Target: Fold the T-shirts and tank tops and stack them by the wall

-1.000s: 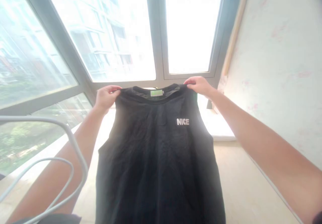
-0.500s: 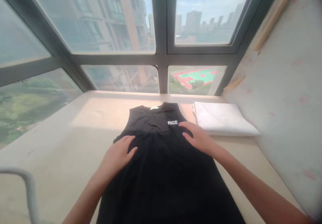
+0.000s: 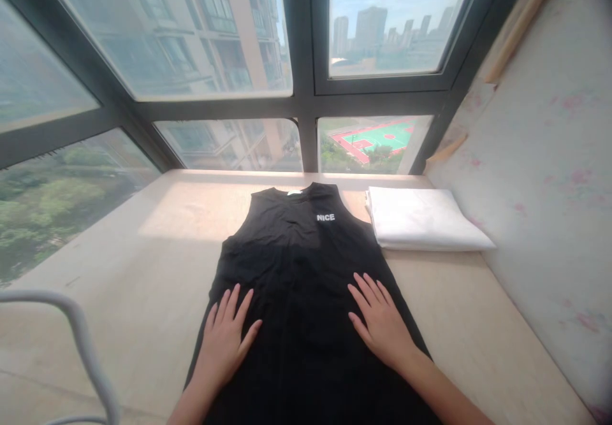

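A black sleeveless top [image 3: 301,266] with white "NICE" lettering lies flat, neck toward the window, on a pale window ledge [image 3: 143,285]. My left hand [image 3: 227,332] rests palm down on its lower left part, fingers stretched out. On the lower right part lies my right hand [image 3: 380,323], also flat with fingers spread. Neither hand holds anything.
A folded white cloth [image 3: 421,221] sits at the right of the top, against the wall [image 3: 549,189]. Large windows [image 3: 306,81] run along the ledge's far edge. A bent white metal tube [image 3: 81,342] shows at the lower left.
The top was held up by its shoulders, then laid on the ledge. Both hands have slid down from the chest to the lower part, and the fabric lies smoother.
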### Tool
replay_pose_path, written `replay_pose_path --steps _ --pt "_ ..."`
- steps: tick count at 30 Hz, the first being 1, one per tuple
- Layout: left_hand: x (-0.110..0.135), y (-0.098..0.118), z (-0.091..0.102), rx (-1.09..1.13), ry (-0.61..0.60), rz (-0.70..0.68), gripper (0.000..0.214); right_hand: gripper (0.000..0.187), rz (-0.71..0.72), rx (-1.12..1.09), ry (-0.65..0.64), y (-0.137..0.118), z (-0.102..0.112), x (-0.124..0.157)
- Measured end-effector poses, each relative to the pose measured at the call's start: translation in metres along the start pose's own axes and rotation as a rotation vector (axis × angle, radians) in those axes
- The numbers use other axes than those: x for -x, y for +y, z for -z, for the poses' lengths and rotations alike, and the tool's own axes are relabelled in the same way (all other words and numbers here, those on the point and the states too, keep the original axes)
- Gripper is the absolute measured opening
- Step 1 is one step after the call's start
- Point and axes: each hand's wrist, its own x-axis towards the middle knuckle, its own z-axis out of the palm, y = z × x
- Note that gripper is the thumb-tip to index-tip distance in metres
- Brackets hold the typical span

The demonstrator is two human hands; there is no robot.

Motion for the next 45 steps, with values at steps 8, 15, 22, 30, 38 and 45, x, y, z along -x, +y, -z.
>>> replay_pose_path --steps 8,15,22,30,38,45 --pt "-0.068 -0.03 0.017 -0.025 0.025 0.002 0.058 0.046 0.018 -0.074 0.014 0.014 0.0 -0.078" --pt "0.03 -0.033 0.042 0.186 0.083 0.015 0.048 0.037 0.041 -0.259 0.025 0.032 0.037 0.012" --pt "0.119 -0.034 0.038 0.463 0.198 0.37 0.053 0.043 0.019 -0.177 0.039 0.046 0.045 0.114" --pt "0.098 -0.005 0.043 0.7 0.194 0.693 0.061 0.033 -0.14 -0.235 0.242 0.028 0.026 0.099" --pt "0.071 0.021 0.052 0.636 0.307 0.342 0.055 0.031 -0.273 -0.355 0.351 0.031 0.018 0.091" --pt "0.086 0.026 0.045 0.443 0.356 0.68 0.049 0.028 -0.301 -0.404 0.354 0.03 0.016 0.093"
